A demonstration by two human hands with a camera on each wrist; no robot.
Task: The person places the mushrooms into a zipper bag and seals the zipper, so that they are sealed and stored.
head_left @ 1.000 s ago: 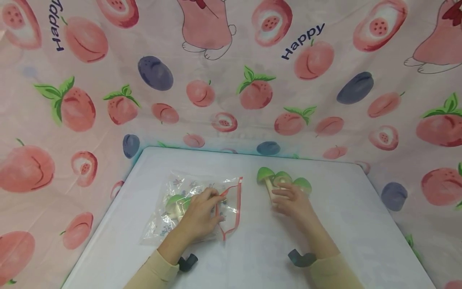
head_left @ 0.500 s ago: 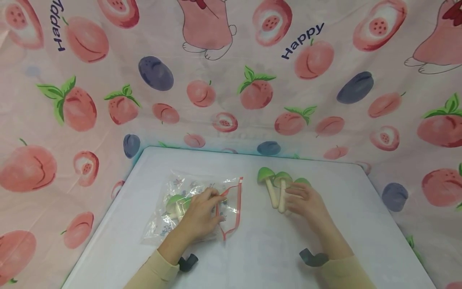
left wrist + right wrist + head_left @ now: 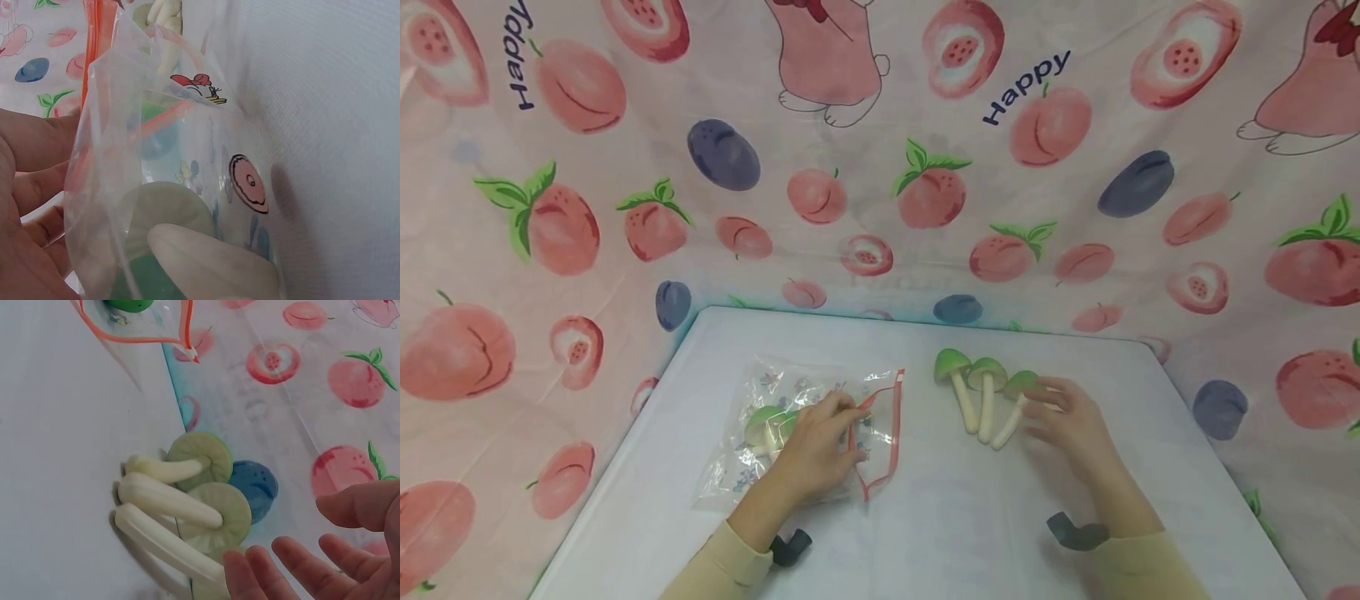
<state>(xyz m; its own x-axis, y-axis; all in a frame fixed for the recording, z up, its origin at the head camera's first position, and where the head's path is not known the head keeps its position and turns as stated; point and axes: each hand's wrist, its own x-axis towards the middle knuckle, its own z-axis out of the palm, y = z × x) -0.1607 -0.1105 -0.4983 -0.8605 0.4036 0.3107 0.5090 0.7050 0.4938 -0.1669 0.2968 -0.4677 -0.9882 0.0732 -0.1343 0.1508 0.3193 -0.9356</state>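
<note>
My left hand point(image 3: 820, 446) grips the upper layer of a clear zip bag point(image 3: 730, 471) near its red-edged mouth, which gapes to the right. Inside the bag lies a green-capped toy mushroom point(image 3: 762, 423); its pale stem point(image 3: 212, 262) shows large in the left wrist view. Three more mushrooms lie side by side on the table: a left one point(image 3: 964, 400), a middle one point(image 3: 987, 408) and a right one point(image 3: 1009, 423). My right hand point(image 3: 1078, 429) is beside the right mushroom, fingers extended and partly covering its cap; whether they touch is unclear. The right wrist view shows those fingers point(image 3: 300, 562) spread, holding nothing.
The white table point(image 3: 925, 533) meets a fruit-printed cloth point(image 3: 880, 167) at its back and sides. Dark wrist-worn pieces show at the left wrist point(image 3: 792, 547) and the right wrist point(image 3: 1077, 532).
My right hand has moved right across the three mushrooms, uncovering the left and middle ones and most of the right one's stem. The left hand and bag have stayed in place.
</note>
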